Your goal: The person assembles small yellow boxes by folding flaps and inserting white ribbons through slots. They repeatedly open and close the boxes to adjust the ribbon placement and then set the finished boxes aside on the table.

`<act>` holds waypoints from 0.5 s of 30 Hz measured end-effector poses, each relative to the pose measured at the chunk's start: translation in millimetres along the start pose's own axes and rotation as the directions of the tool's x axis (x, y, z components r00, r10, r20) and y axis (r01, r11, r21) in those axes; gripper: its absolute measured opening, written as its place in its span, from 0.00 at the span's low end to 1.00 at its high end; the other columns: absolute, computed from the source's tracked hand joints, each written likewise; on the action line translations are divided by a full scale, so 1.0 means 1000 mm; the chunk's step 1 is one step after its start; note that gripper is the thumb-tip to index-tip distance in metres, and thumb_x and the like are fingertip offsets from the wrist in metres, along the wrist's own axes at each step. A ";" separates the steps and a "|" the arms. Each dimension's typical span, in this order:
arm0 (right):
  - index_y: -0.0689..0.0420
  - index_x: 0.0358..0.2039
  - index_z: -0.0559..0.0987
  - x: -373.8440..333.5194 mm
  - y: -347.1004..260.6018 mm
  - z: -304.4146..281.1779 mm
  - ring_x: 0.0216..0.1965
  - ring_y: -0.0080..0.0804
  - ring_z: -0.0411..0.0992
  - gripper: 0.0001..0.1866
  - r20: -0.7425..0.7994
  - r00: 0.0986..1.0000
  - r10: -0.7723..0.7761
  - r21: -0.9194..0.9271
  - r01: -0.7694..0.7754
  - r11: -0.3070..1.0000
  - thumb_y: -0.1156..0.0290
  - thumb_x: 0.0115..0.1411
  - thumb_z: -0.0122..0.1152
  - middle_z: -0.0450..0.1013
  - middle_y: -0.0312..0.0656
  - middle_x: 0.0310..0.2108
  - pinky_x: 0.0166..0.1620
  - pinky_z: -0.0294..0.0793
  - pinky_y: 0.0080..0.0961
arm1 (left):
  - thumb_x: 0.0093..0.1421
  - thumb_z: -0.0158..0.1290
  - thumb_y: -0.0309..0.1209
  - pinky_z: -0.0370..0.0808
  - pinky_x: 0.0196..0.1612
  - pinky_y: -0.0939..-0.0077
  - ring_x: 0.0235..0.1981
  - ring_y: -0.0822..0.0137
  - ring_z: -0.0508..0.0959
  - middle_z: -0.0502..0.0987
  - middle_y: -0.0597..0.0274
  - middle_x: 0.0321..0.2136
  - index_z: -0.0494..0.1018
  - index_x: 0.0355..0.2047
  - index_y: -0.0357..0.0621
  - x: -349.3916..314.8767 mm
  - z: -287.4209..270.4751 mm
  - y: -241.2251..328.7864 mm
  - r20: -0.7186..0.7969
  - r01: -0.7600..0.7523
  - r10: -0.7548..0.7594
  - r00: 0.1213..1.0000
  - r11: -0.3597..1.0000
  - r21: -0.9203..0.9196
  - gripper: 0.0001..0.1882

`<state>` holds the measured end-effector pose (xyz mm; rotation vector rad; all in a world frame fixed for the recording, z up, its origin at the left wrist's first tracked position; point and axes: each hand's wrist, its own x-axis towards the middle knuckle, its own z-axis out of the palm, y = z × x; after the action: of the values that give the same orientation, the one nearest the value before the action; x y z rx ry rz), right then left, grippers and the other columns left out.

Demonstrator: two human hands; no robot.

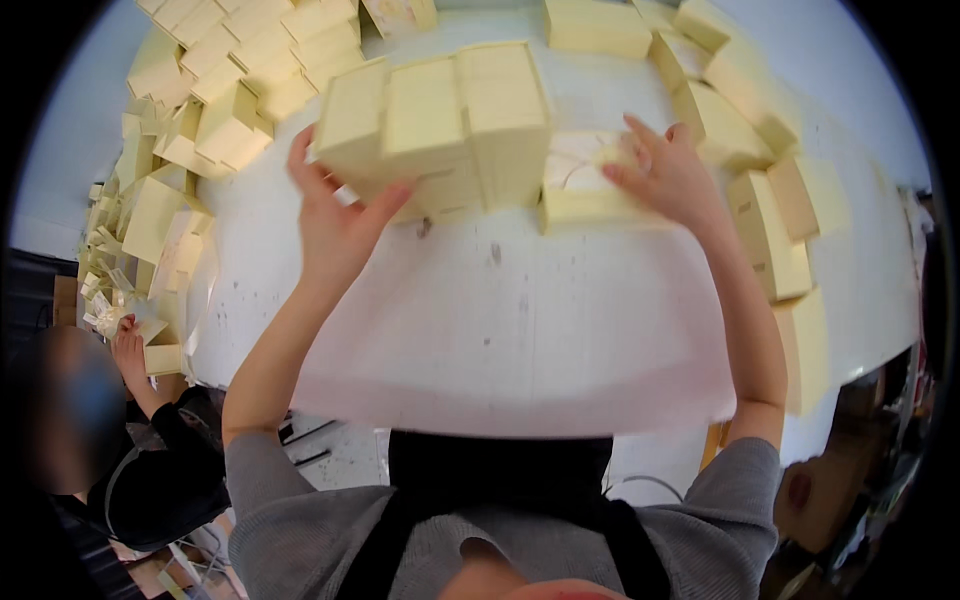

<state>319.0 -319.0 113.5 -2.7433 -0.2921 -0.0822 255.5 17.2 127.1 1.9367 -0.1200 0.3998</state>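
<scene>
Three cream cardboard boxes (430, 135) stand side by side in a row on the white table, slightly blurred. At their left end my left hand (340, 215) has its fingers and thumb spread, touching or very close to the front left corner; a white band circles one finger. To the right of the row lies another cream box (590, 208) with a pale top bearing thin curved lines. My right hand (670, 175) is over the right end of that box, thumb and forefinger apart. Blur hides whether a small pale yellow thing by its fingers touches them.
Many cream boxes (240, 130) are stacked at the far left. More cream boxes (725, 125) line the right side of the table. At the left edge another person's hand (128, 352) is beside a box and pale ribbon-like pieces. The table's near edge (520, 432) runs before my body.
</scene>
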 end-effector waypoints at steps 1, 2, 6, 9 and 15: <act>0.52 0.58 0.71 -0.031 -0.012 0.000 0.56 0.52 0.63 0.36 0.035 0.999 0.022 -0.019 -0.021 1.000 0.44 0.54 0.61 0.74 0.50 0.45 0.49 0.73 0.42 | 0.54 0.64 0.29 0.73 0.50 0.60 0.55 0.54 0.69 0.63 0.45 0.54 0.39 0.63 0.40 -0.015 -0.011 0.001 -0.008 -0.006 0.006 1.000 1.000 0.001 0.49; 0.53 0.58 0.71 -0.058 -0.027 -0.001 0.56 0.53 0.63 0.36 0.077 0.996 0.035 -0.038 -0.032 0.999 0.44 0.54 0.62 0.73 0.51 0.46 0.49 0.73 0.43 | 0.54 0.64 0.28 0.73 0.51 0.59 0.56 0.53 0.68 0.61 0.44 0.55 0.39 0.63 0.39 -0.034 -0.022 0.003 -0.023 -0.004 0.004 1.000 1.000 0.006 0.49; 0.59 0.57 0.70 -0.129 -0.090 -0.006 0.55 0.53 0.63 0.40 0.291 0.942 0.165 -0.145 -0.127 0.981 0.41 0.54 0.59 0.66 0.55 0.54 0.52 0.70 0.44 | 0.54 0.64 0.30 0.68 0.54 0.53 0.59 0.52 0.64 0.58 0.42 0.57 0.39 0.64 0.37 -0.065 -0.044 -0.012 -0.125 -0.124 0.151 0.981 0.973 0.197 0.49; 0.64 0.57 0.69 -0.178 -0.083 0.023 0.55 0.52 0.64 0.43 -0.121 0.903 -0.412 -0.482 0.309 0.820 0.39 0.55 0.56 0.66 0.56 0.53 0.57 0.65 0.47 | 0.52 0.65 0.31 0.64 0.55 0.54 0.54 0.50 0.66 0.61 0.44 0.55 0.52 0.60 0.34 -0.131 -0.027 0.000 -0.161 -0.246 0.336 0.928 0.877 0.413 0.42; 0.64 0.62 0.61 -0.227 -0.123 0.022 0.57 0.56 0.63 0.40 0.155 0.898 -0.412 -0.295 0.440 0.848 0.46 0.59 0.54 0.63 0.58 0.57 0.59 0.61 0.52 | 0.55 0.61 0.29 0.72 0.48 0.67 0.45 0.57 0.75 0.73 0.49 0.44 0.72 0.47 0.32 -0.232 0.021 0.020 0.086 0.061 -0.057 0.995 0.997 -0.040 0.22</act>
<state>71.4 -242.8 115.6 -2.9514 -0.9965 -0.1411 37.4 -33.4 60.9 1.9108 -0.1252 0.2739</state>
